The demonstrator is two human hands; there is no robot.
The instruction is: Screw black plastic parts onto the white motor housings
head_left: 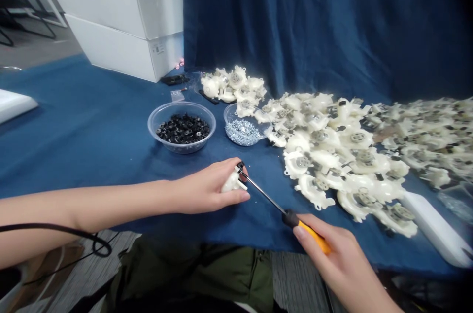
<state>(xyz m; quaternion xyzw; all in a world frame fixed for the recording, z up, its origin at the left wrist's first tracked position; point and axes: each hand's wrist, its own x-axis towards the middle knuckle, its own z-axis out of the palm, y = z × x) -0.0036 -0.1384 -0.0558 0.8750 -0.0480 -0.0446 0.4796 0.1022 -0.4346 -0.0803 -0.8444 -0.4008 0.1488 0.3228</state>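
Fingers (236, 198) of the left hand (201, 189) curl shut around a white plastic part (231, 184). They pinch it down on the blue tablecloth (74, 130), in front of the bowl of black parts (153, 123) and a little to that bowl's right. The screwdriver (266, 198) meets the top of the part with its tip. Its metal shaft slants away from the bowl, down toward the table's near edge, to a black collar and an orange handle. The right hand (342, 266) grips that handle, farther right of the bowl than the part is. Its fingers are wrapped tight and the thumb (300, 232) lies along the handle's upper end.

Left of the bowl and nearer than the table edge, a black cable (96, 244) loops under the left forearm. Behind the bowl, to its left, stand stacked white boxes (121, 17). Behind the bowl on its right lies a small cluster of white parts (232, 84), against a dark blue curtain (314, 22). Just beside the bowl on the right sits a second clear bowl (229, 112) with small silver screws in it. Farther right of the bowl, a big heap of white parts (332, 155) spreads across the cloth. Farthest right lies a long white object (436, 228), too blurred to tell what it is.
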